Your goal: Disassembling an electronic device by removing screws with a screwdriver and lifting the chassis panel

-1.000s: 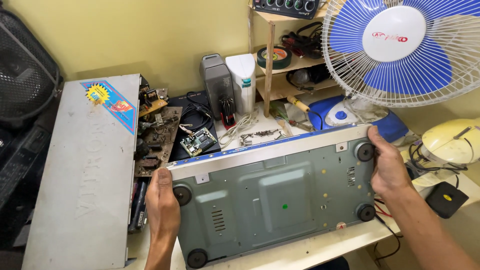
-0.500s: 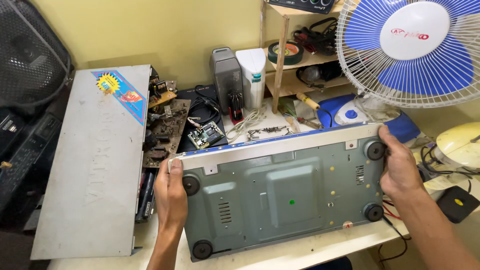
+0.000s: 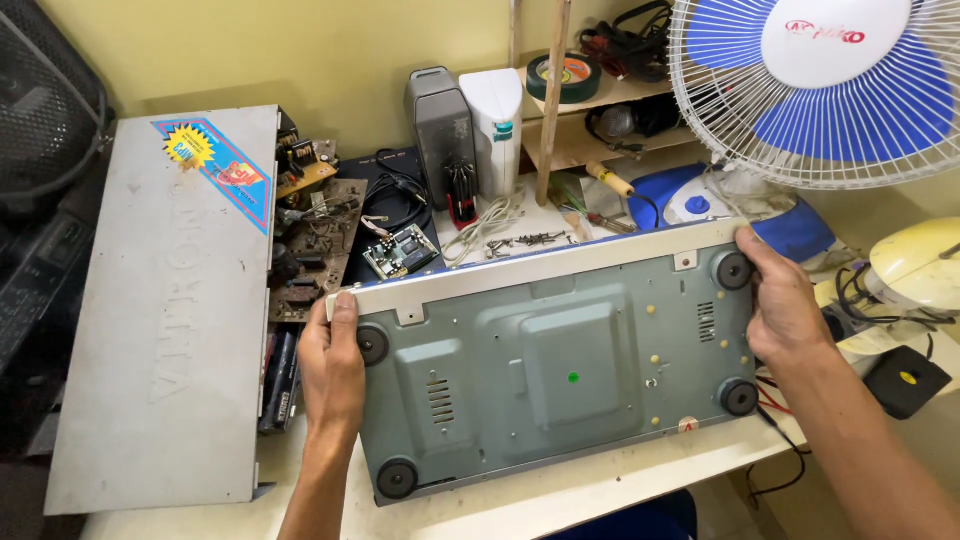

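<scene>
A flat electronic player [image 3: 560,370] lies upside down on the white bench, its grey-green metal underside up with black round feet at the corners. My left hand [image 3: 332,368] grips its left edge, thumb on the silver rim. My right hand [image 3: 782,300] holds the right edge beside a rubber foot. A green dot marks the middle of the underside.
A grey metal cover [image 3: 165,300] with a coloured sticker lies at the left over circuit boards [image 3: 315,240]. A blue and white table fan [image 3: 820,85] stands at the back right. Loose screws [image 3: 525,240], cables, a tape roll [image 3: 565,75] and a black adapter [image 3: 905,380] are around.
The view has shifted so the player and cover sit further right and lower in frame. Both hands keep their grip on the player's two ends.
</scene>
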